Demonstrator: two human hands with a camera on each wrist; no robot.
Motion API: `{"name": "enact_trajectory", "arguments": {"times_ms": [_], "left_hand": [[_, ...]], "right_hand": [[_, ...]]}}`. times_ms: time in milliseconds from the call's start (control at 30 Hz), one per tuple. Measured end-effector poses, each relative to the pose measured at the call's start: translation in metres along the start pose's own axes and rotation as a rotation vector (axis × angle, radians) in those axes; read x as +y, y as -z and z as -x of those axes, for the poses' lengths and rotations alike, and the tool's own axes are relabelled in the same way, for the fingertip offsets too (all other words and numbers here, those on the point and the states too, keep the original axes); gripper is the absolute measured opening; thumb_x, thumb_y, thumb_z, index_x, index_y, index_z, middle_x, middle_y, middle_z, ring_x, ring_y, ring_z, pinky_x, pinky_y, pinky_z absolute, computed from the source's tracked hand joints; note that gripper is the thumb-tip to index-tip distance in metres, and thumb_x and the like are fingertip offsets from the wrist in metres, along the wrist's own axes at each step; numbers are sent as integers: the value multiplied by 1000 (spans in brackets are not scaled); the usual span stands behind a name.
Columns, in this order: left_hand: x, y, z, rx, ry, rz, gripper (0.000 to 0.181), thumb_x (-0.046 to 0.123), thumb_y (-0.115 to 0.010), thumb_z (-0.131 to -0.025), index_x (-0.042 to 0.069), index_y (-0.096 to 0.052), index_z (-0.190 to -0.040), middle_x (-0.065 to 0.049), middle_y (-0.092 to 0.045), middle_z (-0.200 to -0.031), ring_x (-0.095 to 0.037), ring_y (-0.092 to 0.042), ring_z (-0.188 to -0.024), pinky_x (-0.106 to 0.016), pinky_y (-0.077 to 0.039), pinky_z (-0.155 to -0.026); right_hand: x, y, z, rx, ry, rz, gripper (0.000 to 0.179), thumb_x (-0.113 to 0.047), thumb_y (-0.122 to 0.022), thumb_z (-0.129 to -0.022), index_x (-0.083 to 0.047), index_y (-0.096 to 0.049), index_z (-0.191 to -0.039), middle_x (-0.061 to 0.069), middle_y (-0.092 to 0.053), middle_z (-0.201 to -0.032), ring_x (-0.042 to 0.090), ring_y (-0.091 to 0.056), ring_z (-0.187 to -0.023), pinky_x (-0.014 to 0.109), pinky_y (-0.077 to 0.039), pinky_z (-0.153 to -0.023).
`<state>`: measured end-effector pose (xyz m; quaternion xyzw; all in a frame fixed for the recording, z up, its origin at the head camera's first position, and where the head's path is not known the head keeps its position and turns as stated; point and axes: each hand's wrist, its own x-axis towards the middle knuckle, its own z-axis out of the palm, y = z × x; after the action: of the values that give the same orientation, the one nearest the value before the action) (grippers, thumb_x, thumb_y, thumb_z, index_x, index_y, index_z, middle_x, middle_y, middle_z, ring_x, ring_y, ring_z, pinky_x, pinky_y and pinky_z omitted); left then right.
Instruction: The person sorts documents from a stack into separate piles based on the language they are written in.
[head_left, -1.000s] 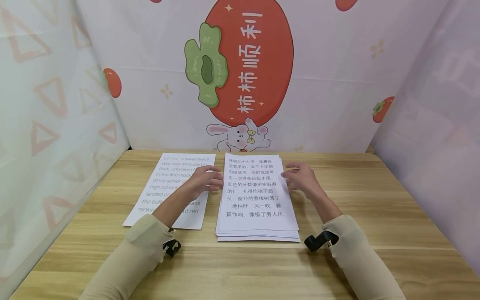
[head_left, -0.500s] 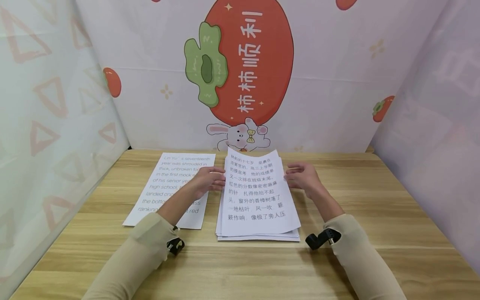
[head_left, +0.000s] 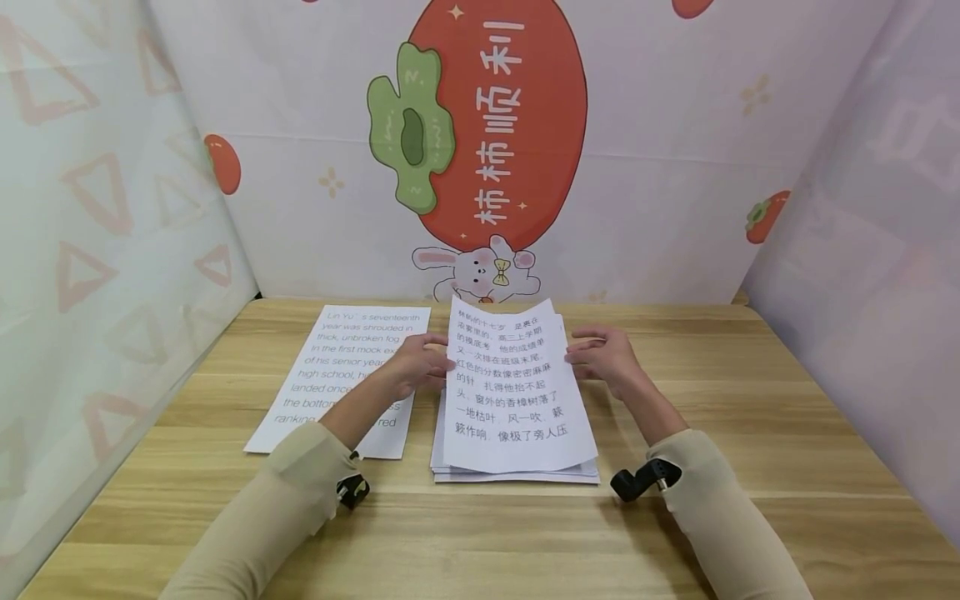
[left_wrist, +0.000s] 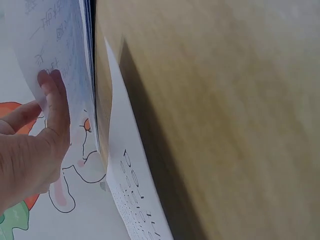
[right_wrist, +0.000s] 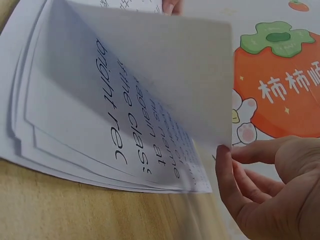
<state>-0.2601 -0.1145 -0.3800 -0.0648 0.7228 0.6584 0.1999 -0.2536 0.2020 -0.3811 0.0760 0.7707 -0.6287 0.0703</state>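
One pale backdrop [head_left: 660, 183], printed with a large red fruit [head_left: 525, 92] and a small white rabbit [head_left: 474, 271], stands behind your wooden table [head_left: 750, 400]. Your beige sleeves [head_left: 247, 517] reach in from both near corners. Near the middle of the table sits a stack of papers [head_left: 517, 477], its edges slightly uneven; a separate English-printed sheet [head_left: 315, 354] lies to its left, partly hidden. Over the stack you hold a bowed Chinese-printed sheet [head_left: 510, 454], tilted off the English-lettered page [right_wrist: 90, 115] beneath it. Your left hand [head_left: 416, 364] pinches its left edge between thumb and fingers; your right hand [head_left: 606, 360] pinches its right edge, toward the far end, with thumb and fingertip. Smallest are the black wrist devices [head_left: 647, 481], one at each cuff.
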Motion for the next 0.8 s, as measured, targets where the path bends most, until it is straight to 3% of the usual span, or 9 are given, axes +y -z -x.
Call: {"name": "enact_trajectory", "arguments": {"times_ms": [167, 400, 567, 800], "left_hand": [[-2, -1, -3, 5, -6, 5, 61, -14, -63, -93, -1, -45, -150, -22, -70, -115, -20, -70, -81, -27, -62, -68], [-2, -4, -2, 15, -13, -1, 61, -14, -64, -93, 0, -46, -150, -20, -71, -117, -18, -69, -81, -26, -60, -67], [0, -6, -2, 5, -36, -11, 62, -13, -64, -94, -1, -44, -151, -21, -69, -120, -17, -69, -79, -27, -61, -67], [2, -8, -1, -4, -52, -52, 62, -14, -65, -93, -2, -44, -149, -17, -71, -104, -16, -69, -68, -25, -61, -57]], "right_hand": [[0, -1, 1, 4, -11, -6, 56, 7, -69, -94, 7, -49, -146, 17, -71, -107, 11, -71, -77, 30, -65, -74], [1, 2, 1, -23, -28, 58, 62, 4, -73, -92, 3, -49, -149, 21, -69, -118, 13, -70, -79, 26, -61, -69], [0, 8, 2, -15, -13, 75, 59, 4, -71, -94, 3, -49, -149, 19, -68, -117, 12, -69, -80, 24, -60, -67], [1, 19, 5, -8, -20, 95, 54, 2, -70, -95, 0, -53, -146, 14, -66, -114, 14, -68, -82, 25, -59, -68]]}}
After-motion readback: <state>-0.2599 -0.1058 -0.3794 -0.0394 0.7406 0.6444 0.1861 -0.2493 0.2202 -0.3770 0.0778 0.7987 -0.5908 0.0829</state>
